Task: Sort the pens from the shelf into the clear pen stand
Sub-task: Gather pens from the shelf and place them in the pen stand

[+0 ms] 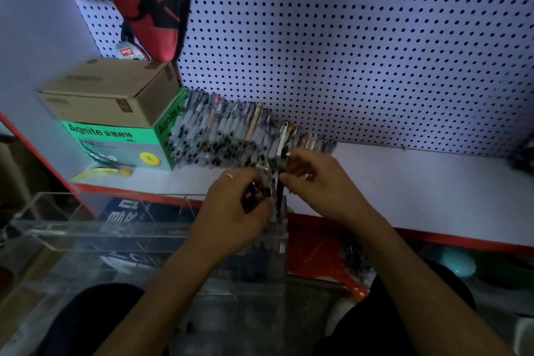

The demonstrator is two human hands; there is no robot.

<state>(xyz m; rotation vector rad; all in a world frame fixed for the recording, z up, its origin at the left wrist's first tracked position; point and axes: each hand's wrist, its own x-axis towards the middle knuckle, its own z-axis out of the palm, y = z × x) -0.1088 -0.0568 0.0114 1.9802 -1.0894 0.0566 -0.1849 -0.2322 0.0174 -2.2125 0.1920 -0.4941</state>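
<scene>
A row of pens (248, 133) lies on the shelf (404, 182) against the pegboard (346, 52) behind it, with a stack of two boxes (115, 118) just to its left. The pen stand (86, 240) sits in front of and below the shelf edge. Both hands meet over the stand's right end compartment, the left hand (234, 211) left of the right hand (315, 182), a few pens (278, 196) upright between them.

pens (231, 136) blurred, perhaps bundled, box (115, 95) smeared
</scene>
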